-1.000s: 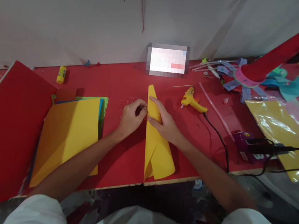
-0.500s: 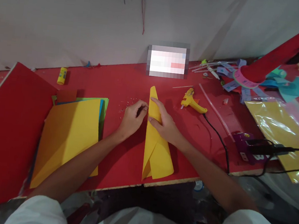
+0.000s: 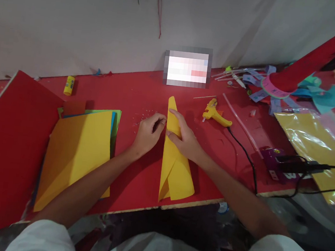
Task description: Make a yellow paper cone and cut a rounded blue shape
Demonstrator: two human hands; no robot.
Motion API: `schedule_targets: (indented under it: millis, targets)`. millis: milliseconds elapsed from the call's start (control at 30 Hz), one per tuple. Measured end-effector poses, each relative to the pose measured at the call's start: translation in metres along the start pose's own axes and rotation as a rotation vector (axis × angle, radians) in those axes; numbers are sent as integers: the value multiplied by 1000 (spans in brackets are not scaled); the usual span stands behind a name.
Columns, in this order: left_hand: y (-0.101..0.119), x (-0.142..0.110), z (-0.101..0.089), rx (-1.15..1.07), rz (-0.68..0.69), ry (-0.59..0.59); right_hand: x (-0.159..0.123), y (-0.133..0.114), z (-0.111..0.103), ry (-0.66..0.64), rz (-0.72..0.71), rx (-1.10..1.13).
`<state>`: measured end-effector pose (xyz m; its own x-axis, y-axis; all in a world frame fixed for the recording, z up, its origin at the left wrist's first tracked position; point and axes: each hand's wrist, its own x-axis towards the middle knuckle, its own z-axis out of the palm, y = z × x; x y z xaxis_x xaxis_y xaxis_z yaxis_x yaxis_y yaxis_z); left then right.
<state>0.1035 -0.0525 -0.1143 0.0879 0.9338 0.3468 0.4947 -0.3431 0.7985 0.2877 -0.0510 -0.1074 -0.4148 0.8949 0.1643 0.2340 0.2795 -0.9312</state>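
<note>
A folded sheet of yellow paper (image 3: 170, 153) lies on the red tabletop in front of me, narrow at its far end, with loose flaps flaring at the near end. Across its upper part rests my right hand (image 3: 186, 139), thumb and index finger apart, pressing on the paper without gripping it. At the paper's left edge, my left hand (image 3: 149, 131) is closed, thumb and fingertips pinched together. Whether anything is between those fingertips is too small to tell. To the right of the paper lies a yellow glue gun (image 3: 216, 114) with a black cord.
Coloured paper sheets (image 3: 78, 144) lie at left beside a raised red board (image 3: 12, 145). A glue stick (image 3: 69, 85) stands behind them. A blurred-out rectangle (image 3: 188, 67) is by the wall. Rightward are a clear stick (image 3: 242, 123), a purple box (image 3: 271, 164) and plastic-wrapped yellow paper (image 3: 312, 144).
</note>
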Motion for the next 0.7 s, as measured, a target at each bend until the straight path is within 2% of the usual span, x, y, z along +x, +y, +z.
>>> schedule_targets:
  millis: [333,533,700]
  targets:
    - [10,-5,-1,-24,105,39,0,7,2,51,12,37]
    - [15,-10,0,28,186,-28,2,13,2,95,-31,57]
    - [13,-10,1,45,197,-33,2,14,2,93,-37,75]
